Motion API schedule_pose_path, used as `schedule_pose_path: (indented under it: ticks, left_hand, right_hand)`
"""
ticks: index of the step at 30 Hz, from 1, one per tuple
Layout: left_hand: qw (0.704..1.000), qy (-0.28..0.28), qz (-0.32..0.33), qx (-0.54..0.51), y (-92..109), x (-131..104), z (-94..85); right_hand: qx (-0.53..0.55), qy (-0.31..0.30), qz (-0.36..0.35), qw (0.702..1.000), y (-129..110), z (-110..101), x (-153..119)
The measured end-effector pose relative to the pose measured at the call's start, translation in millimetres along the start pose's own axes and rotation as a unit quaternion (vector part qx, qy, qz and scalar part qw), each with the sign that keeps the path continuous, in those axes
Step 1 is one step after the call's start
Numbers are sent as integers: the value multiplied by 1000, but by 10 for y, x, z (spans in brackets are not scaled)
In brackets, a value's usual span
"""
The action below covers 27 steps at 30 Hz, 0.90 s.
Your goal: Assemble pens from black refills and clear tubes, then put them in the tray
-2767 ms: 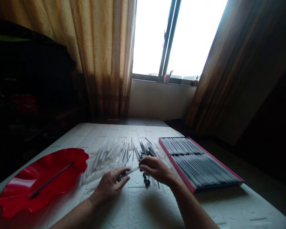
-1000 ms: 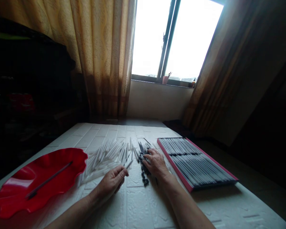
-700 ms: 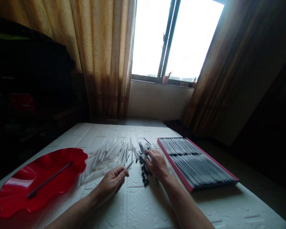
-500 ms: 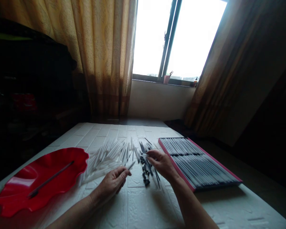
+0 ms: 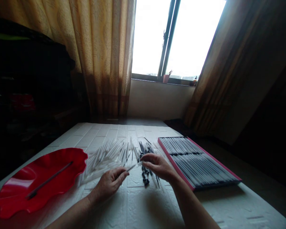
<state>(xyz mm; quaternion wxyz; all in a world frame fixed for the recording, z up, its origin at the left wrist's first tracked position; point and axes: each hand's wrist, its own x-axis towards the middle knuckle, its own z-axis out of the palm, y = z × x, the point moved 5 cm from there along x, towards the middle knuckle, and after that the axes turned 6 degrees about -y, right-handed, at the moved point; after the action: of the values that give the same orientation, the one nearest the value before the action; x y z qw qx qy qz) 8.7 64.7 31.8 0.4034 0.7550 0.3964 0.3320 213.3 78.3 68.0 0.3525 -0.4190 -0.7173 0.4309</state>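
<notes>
While my left fingers pinch a pen left of the black pieces, my right fingers pinch a clear piece; probably light, stiff: grip mid-barrel.

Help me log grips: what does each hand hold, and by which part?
Left hand: slim stick, behind its pointed tip. Right hand: small pale piece, by its right end.

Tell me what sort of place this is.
Probably a room in a home used for handwork: patterned curtains frame the window, and pen parts lie loose on the table.
</notes>
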Motion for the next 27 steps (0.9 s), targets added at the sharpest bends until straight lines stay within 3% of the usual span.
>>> schedule_pose_path:
  ticks: [13, 22, 27]
  left_hand:
    - [996, -14, 27, 90, 127, -19, 6]
    - [987, -28, 37, 152, 159, -31, 18]
    - [984, -34, 38, 171, 146, -34, 29]
  right_hand:
    - [26, -13, -10, 1000, 36, 77, 15]
    - [53, -88, 27, 994, 123, 217, 23]
    - [59, -94, 35, 993, 190, 261, 54]
